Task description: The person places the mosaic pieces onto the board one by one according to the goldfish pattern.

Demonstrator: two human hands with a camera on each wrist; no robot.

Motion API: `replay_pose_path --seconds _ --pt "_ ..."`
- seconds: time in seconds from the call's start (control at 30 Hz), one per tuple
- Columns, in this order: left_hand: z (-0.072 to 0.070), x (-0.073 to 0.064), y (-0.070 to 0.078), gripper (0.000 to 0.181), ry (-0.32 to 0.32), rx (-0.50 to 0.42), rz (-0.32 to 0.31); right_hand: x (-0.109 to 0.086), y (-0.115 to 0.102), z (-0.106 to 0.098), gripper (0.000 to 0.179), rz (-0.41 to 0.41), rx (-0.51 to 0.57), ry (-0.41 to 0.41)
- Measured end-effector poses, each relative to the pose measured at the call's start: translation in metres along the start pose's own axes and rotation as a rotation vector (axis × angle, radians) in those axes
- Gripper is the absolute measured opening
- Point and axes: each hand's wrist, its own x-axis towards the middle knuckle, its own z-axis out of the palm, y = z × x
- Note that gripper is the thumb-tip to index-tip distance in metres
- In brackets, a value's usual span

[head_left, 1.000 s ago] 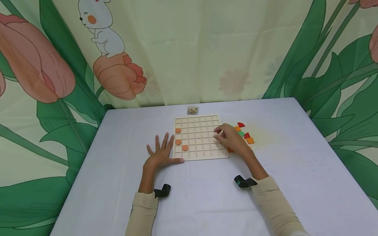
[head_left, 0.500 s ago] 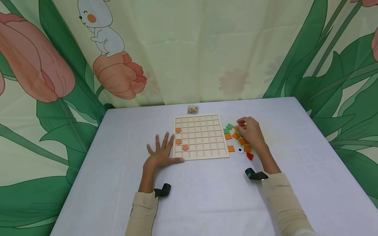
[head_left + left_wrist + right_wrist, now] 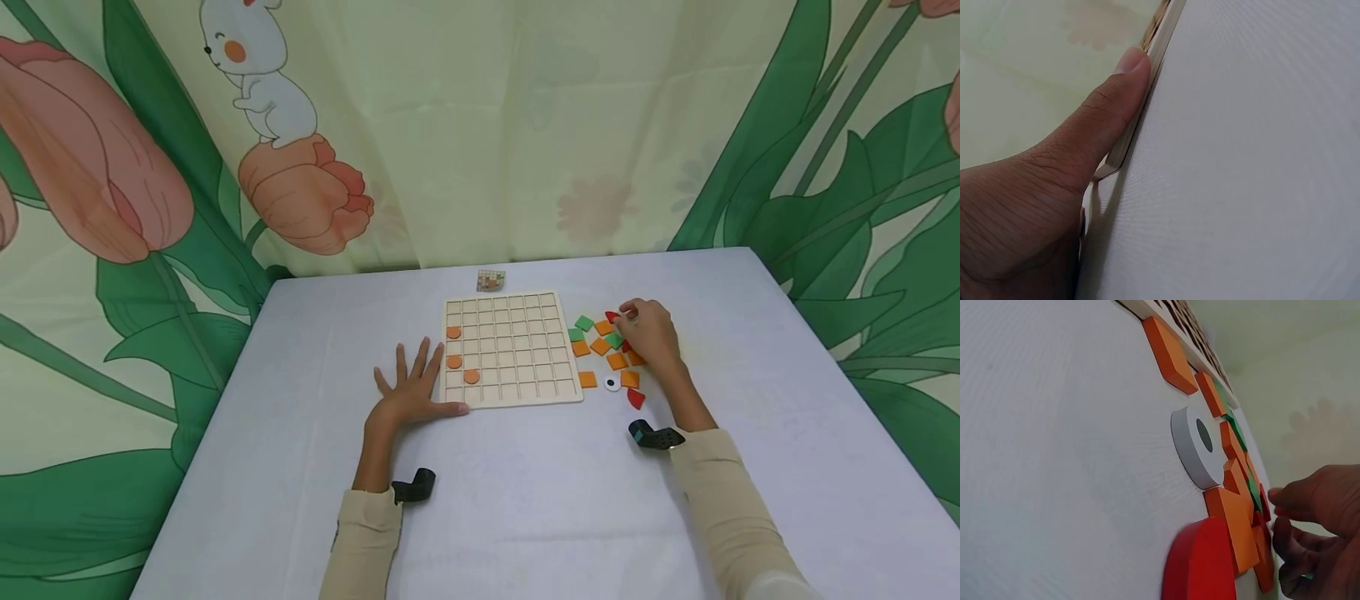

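Observation:
A pale wooden grid board (image 3: 517,350) lies on the table with several orange round pieces (image 3: 471,377) in its left columns. My left hand (image 3: 405,398) rests at its front left corner, fingers spread and straight; in the left wrist view the thumb (image 3: 1100,115) lies along the board's edge. My right hand (image 3: 654,337) is over the far right of a cluster of loose pieces. Its thumb and bent index finger sit slightly apart, close to a red rounded piece (image 3: 612,317), with nothing seen between them. The hand partly covers another red piece and an orange one.
Right of the board lie several orange square pieces (image 3: 617,361), green pieces (image 3: 584,322), a white disc with a black dot (image 3: 612,383) and a red piece (image 3: 636,399) nearest the front. A small patterned item (image 3: 491,281) is behind the board. A printed curtain (image 3: 465,142) hangs beyond the table.
The right hand has moved from over the board's right edge to the loose pieces, then slightly further right, uncovering several of them. The left hand has stayed in place.

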Motion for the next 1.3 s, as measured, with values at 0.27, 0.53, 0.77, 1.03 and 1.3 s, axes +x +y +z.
replay_pose_path --seconds 0.27,0.53,0.77,1.03,1.3 --pt "0.003 0.0 0.0 0.12 0.016 -0.008 0.009 0.006 0.001 0.003 0.032 0.022 -0.031 -0.02" --pt "-0.001 0.0 0.002 0.12 0.025 -0.016 0.008 0.013 0.0 0.0 0.032 -0.022 -0.023 -0.053" --pt "-0.002 0.001 0.002 0.12 0.021 0.002 0.001 0.019 0.001 -0.001 0.035 0.001 -0.012 -0.093" --pt "0.0 0.0 0.0 0.12 0.012 0.006 0.004 0.024 0.006 0.003 0.029 0.0 -0.047 -0.143" --pt "0.001 0.0 0.0 0.12 0.015 -0.011 0.009 0.022 0.007 0.001 0.032 -0.019 -0.043 -0.134"
